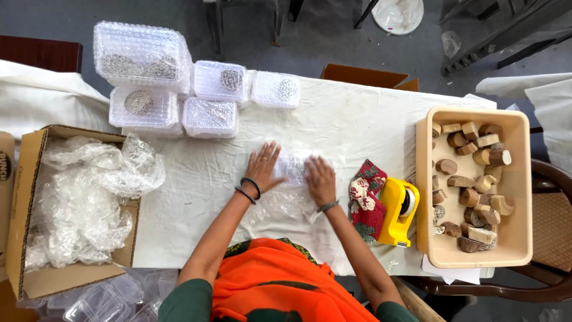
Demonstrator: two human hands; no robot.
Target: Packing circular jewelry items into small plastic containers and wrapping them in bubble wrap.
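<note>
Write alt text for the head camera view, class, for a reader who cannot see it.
A person's left hand and right hand press flat on a small bubble-wrapped item on a white-covered table. Wrapped parcels are stacked at the far left, a yellow tape dispenser and a beige tub of wooden blocks sit to the right.

A white-covered table [357, 119] bears about 5 bubble-wrapped packs [208, 116], a tape dispenser [398, 211] and a beige tub [524, 179].
</note>
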